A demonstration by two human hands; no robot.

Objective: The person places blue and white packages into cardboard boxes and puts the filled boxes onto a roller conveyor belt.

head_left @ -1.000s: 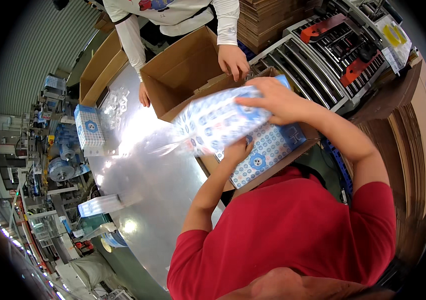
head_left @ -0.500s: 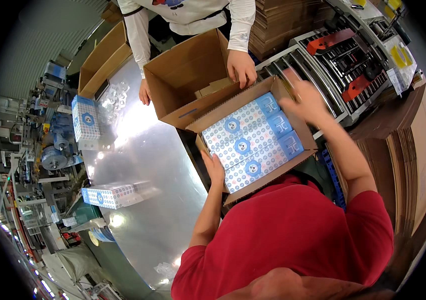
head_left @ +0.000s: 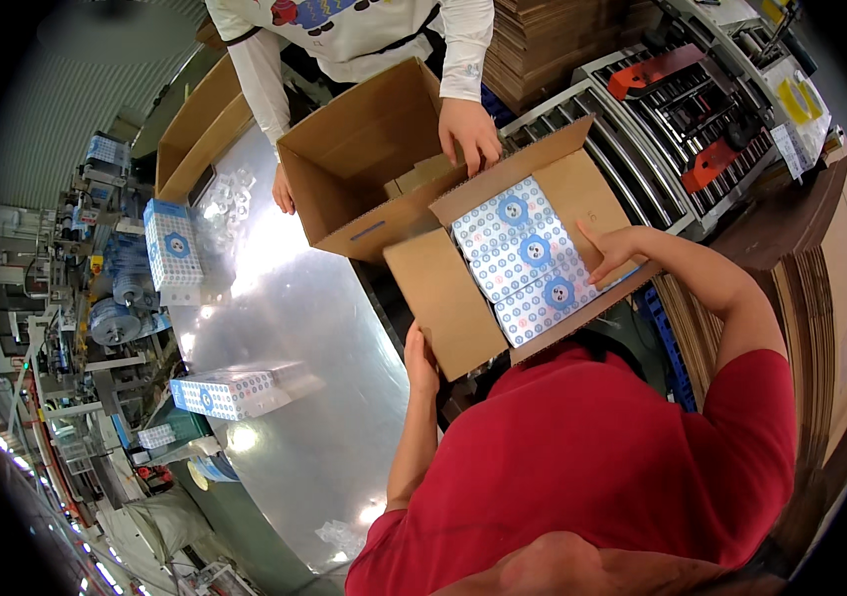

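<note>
In front of me is an open carton point(head_left: 568, 326) packed with white-and-blue patterned boxes point(head_left: 535, 248), set side by side. Its left short flap point(head_left: 448, 298) and right short flap point(head_left: 582, 199) lie folded inward over the ends of the boxes. The long flap on the far side stands up. My left hand point(head_left: 422, 363) grips the carton's near left edge by the left flap, its fingers partly hidden. With thumb and fingers spread, my right hand point(head_left: 614, 253) lies over the right flap and the boxes beside it.
Opposite, a co-worker's hands point(head_left: 470, 137) touch another open carton point(head_left: 364, 149) with cardboard inside. Patterned boxes point(head_left: 173, 243) and clear plastic pieces point(head_left: 230, 194) lie on the metal table point(head_left: 314, 437). A roller conveyor point(head_left: 632, 159) and stacked flat cardboard point(head_left: 791, 328) are at right.
The carton's two short flaps have come down over the ends of the boxes, hiding the blue ends at right. My right hand has moved down and inward from the far right rim.
</note>
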